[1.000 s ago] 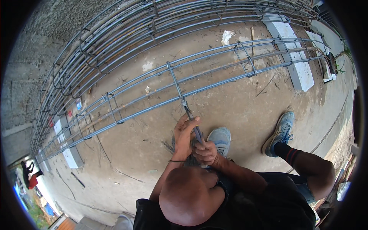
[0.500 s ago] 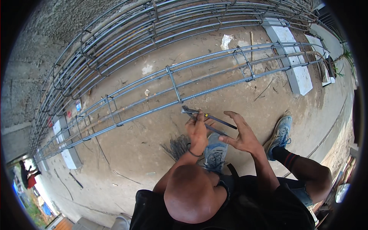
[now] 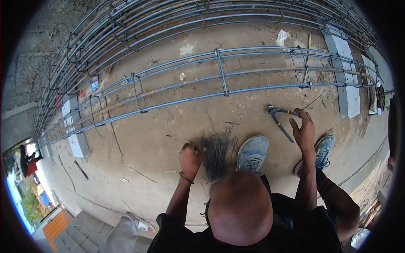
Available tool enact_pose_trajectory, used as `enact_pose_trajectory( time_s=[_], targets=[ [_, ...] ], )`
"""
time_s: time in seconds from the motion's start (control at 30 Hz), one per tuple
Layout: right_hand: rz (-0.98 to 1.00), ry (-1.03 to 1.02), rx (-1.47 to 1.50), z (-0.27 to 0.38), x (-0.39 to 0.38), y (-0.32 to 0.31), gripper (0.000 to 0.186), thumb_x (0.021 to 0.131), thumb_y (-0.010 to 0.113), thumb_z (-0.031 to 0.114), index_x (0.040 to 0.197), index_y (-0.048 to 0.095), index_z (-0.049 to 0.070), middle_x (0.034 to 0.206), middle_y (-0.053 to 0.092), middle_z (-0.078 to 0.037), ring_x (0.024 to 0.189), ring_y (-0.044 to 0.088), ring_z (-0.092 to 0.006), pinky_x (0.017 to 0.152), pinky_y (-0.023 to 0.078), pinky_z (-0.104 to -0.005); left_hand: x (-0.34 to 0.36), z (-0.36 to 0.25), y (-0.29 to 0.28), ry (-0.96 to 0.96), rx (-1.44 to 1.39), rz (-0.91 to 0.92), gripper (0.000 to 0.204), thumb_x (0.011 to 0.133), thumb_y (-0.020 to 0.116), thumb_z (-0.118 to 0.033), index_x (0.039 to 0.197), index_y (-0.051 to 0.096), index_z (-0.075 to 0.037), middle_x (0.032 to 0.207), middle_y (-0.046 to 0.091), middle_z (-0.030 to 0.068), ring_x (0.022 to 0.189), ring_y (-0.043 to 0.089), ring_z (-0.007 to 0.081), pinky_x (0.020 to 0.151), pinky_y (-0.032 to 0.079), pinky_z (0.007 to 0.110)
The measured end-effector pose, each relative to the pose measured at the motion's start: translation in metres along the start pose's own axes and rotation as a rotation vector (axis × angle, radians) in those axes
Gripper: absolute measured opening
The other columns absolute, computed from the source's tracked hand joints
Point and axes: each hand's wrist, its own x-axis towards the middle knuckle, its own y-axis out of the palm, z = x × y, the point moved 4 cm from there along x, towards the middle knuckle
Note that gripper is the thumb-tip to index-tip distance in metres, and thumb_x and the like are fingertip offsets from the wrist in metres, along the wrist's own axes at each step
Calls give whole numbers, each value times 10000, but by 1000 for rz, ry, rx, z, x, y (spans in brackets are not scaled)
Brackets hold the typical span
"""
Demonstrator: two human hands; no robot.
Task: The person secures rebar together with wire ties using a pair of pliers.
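Splaying open, pincers (image 3: pixel 278 111) sit near the cage (image 3: pixel 222 72), one handle (image 3: pixel 288 111) at the right hand (image 3: pixel 304 133), fingers loosely parted; likely rigid, weighty: grip both handles. Left hand (image 3: pixel 190 159) half-curls at wire (image 3: pixel 216 157), probably springy; hold unclear.

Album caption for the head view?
Right hand at open pincers, left hand beside a wire bundle, near a rebar cage.

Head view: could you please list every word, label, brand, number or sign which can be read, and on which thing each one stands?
No text can be read in this view.
Small blue-and-white item on the ground: any print is too small and blurred to read.
Pincers at the right hand: yellow marks on the handles, no readable lettering.
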Motion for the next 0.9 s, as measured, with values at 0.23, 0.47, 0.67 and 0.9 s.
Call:
enact_pose_trajectory(
  time_s=[0.23, 0.47, 0.67, 0.9],
  targets=[
    [546, -249, 478, 126, -6, 99, 223, 828, 645, 172, 995, 616, 27, 875, 645, -189, 799, 609, -398, 721, 484, -445, -23, -3, 6, -202, -139, -172, 164, 703, 751, -120, 837, 682, -58, 736, 631, 106, 617, 609, 256, 571, 470, 349],
    [782, -321, 162, 191, -13, 175, 305, 781, 691, 319, 898, 641, 41, 823, 664, -168, 835, 639, -382, 744, 508, -431, -5, -15, 3, -25, -81, -243, 146, 725, 715, -80, 867, 687, -58, 753, 600, 117, 565, 564, 244, 540, 450, 353],
    [522, -543, 313, 196, -38, 155, 266, 796, 686, 267, 872, 626, 19, 834, 658, -151, 752, 652, -351, 676, 513, -416, -12, -10, -2, -101, -156, -187, 197, 762, 666, -26, 958, 673, -49, 761, 601, 93, 612, 559, 185, 582, 445, 324],
    [383, -148, 903, 191, 17, 43, 133, 904, 597, 131, 898, 540, 11, 818, 642, -92, 743, 641, -172, 634, 509, -291, -8, -62, 0, 18, -868, 317, 259, 940, 556, -176, 1137, 605, -15, 984, 668, 94, 888, 602, 146, 812, 458, 278]
  ],
)
